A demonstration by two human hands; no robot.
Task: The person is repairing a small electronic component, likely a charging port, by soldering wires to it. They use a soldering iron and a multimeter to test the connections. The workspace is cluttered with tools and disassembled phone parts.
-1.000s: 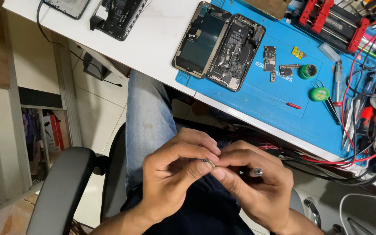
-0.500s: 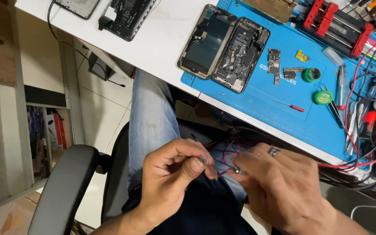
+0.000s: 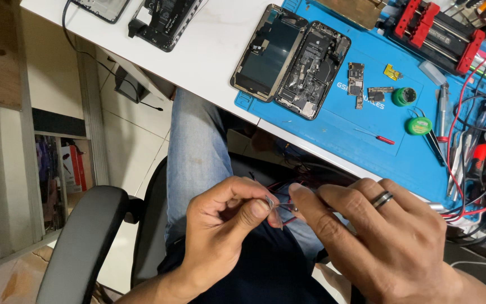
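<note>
Small metal part [image 3: 270, 202] pinched between left hand [image 3: 220, 236] and right hand [image 3: 378, 236] fingertips.

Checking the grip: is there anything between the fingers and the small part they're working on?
Nothing visible. The left hand pinches the small part directly between thumb and forefinger, and the right hand meets it at its fingertips, over the lap, below the blue mat.

Two hands [image 3: 220, 236] [image 3: 378, 236] together over the lap, below the desk [image 3: 209, 50] edge. Mat [image 3: 355, 141] on the desk, opened phone [image 3: 291, 59] on its left end, tools [image 3: 440, 34] behind. Chair arm [image 3: 85, 242] at left.
</note>
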